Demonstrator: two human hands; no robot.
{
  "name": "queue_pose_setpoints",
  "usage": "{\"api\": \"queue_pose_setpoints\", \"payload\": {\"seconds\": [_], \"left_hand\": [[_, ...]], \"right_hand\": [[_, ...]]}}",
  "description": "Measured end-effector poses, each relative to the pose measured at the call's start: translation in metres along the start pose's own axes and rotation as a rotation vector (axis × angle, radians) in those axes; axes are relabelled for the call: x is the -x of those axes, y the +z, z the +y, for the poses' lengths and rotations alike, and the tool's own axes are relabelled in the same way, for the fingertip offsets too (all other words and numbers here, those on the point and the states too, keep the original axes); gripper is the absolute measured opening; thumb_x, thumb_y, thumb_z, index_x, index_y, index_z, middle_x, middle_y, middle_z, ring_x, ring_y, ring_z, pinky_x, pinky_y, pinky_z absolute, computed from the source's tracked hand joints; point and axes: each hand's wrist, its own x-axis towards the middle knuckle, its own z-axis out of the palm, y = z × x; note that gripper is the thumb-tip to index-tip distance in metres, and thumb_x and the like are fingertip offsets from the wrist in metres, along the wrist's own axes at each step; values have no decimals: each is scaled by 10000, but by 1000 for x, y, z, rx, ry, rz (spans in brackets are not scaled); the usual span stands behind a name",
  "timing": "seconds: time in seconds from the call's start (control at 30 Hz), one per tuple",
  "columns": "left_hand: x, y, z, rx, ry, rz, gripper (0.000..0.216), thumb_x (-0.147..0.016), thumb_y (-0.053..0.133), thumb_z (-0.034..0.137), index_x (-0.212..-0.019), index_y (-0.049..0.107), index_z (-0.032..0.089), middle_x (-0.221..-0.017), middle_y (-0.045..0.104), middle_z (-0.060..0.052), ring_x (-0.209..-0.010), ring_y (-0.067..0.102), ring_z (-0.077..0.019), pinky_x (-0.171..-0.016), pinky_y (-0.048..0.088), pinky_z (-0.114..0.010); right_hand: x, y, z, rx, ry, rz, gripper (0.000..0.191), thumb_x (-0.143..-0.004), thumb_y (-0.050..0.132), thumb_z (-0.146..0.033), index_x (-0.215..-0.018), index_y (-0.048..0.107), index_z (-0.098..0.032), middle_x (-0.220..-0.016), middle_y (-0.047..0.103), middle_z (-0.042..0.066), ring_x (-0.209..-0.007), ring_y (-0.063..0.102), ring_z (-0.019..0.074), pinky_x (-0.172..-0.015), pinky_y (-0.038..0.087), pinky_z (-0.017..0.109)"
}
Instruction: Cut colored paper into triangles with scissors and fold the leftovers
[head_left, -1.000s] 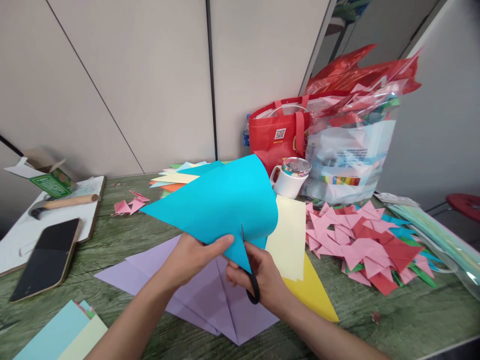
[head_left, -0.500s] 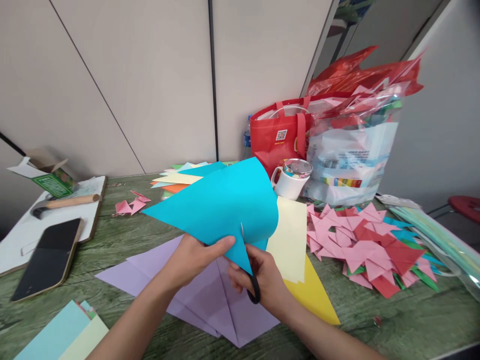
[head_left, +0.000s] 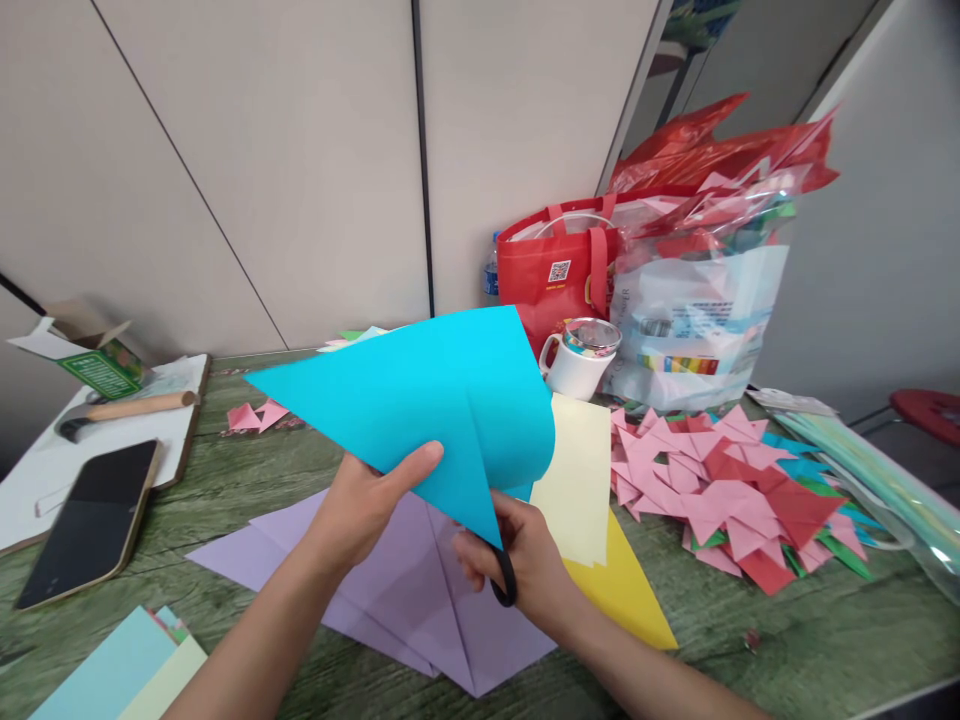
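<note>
My left hand pinches the lower left edge of a folded bright blue paper sheet, thumb on top, holding it above the table. My right hand is closed around the black handle of a pair of scissors just under the sheet's lower point; the blades are hidden behind the paper. Beneath both hands lie lilac paper triangles on the green wood-grain table, with a pale yellow sheet and a yellow triangle to the right.
A heap of pink and red folded triangles lies at right. Behind stand a white mug, a red bag and a clear plastic bag. At left are a phone, a hammer on a board, and paper sheets.
The blue sheet has swung left and spread wider, and my left hand shifted its grip further left along the edge. The scissor blade seen in the paper before is now hidden.
</note>
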Motion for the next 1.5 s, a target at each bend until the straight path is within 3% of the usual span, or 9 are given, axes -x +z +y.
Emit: {"api": "queue_pose_setpoints", "payload": {"seconds": [0.23,0.47,0.73,1.23,1.5], "left_hand": [[-1,-5,3,-291,71,63,645,-711,686,427,-1295,477,249,-1266,593,-85,-1124,554,-332,-832,548,-435],[1,-8,2,-404,50,60,727,-669,704,445,-1322,448,253,-1254,598,-90,-1136,545,-356,-826,557,-470],[-2,-12,-4,-321,32,19,764,-655,730,449,-1333,431,263,-1268,593,-82,-1140,551,-334,-835,566,-446],[-2,-10,2,-356,63,30,791,-651,730,398,-1352,401,240,-1301,559,-101,-1125,559,-338,-819,572,-445],[-2,-11,4,-383,54,28,807,-647,732,411,-1360,391,247,-1290,568,-105,-1125,558,-345,-827,568,-456]], "right_hand": [[-1,-1,-2,16,-4,-12,246,-692,709,-340,-701,517,-186,-534,563,-48,-493,532,109,-494,453,229],[-2,-2,-6,57,-20,-16,259,-699,725,-340,-786,549,-170,-631,568,-22,-593,517,122,-573,442,244],[0,-4,-17,105,-42,-35,291,-643,775,-323,-802,585,-170,-672,609,1,-637,546,155,-600,431,258],[-2,-4,-11,97,-44,-34,298,-601,805,-248,-793,590,-173,-649,503,-40,-594,440,110,-609,434,242],[-2,-3,-12,91,15,-5,332,-580,807,-314,-788,588,-176,-599,519,-43,-571,470,121,-559,438,249]]}}
